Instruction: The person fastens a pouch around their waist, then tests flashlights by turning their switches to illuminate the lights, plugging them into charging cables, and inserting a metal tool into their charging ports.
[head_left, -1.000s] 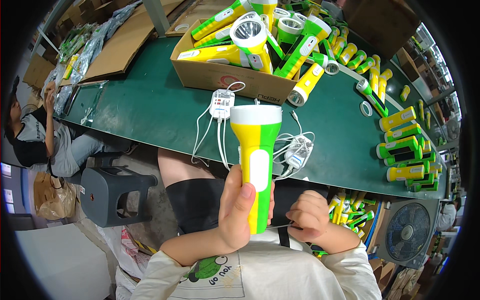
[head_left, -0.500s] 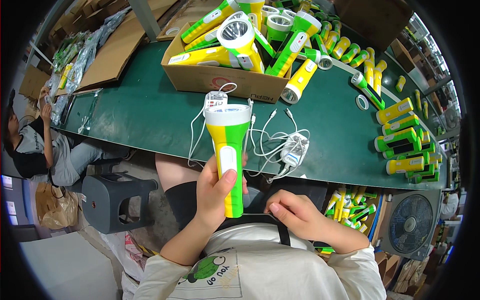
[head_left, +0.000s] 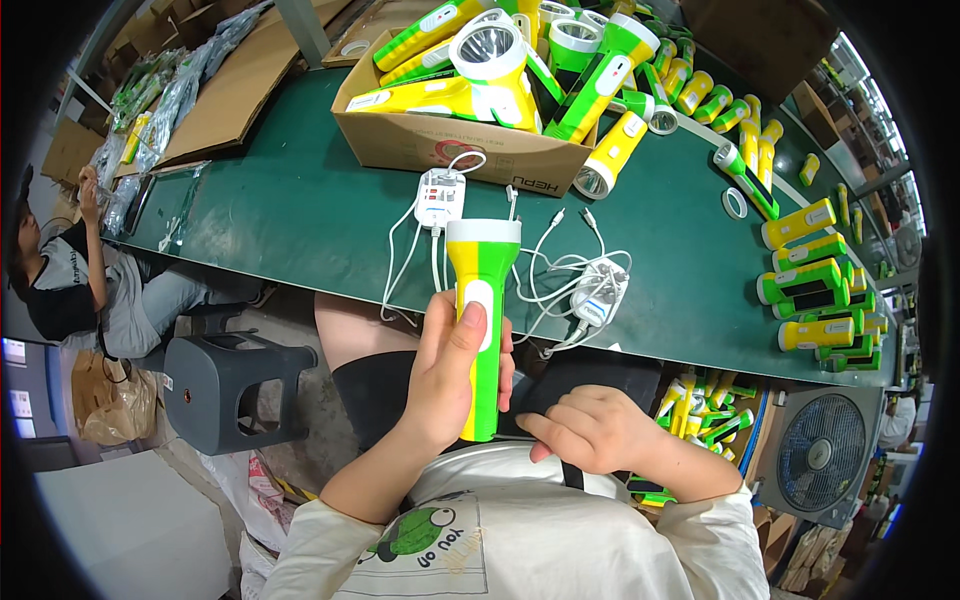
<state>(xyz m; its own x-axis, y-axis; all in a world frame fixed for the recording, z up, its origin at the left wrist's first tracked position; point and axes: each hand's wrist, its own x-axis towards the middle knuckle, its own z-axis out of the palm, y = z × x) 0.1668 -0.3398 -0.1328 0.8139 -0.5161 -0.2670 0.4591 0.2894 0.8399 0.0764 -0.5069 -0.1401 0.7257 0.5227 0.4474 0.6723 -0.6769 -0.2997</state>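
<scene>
My left hand is closed around the body of a yellow and green flashlight. The flashlight stands nearly upright, its wide white head up, and my thumb lies by the pale switch panel on its front. To the right of its lower end, my right hand hovers over my lap, apart from the flashlight. Its index finger stretches out to the left while the other fingers are loosely bent; nothing shows in it.
Beyond sits a cardboard box full of flashlights. White charger blocks with tangled cables lie on the green table. More flashlights line the right side. Low right stands a fan; left are a grey stool and another person.
The flashlight has turned, showing more of its green side, and shifted slightly right with my left hand. My right index finger has straightened away from the thumb.
</scene>
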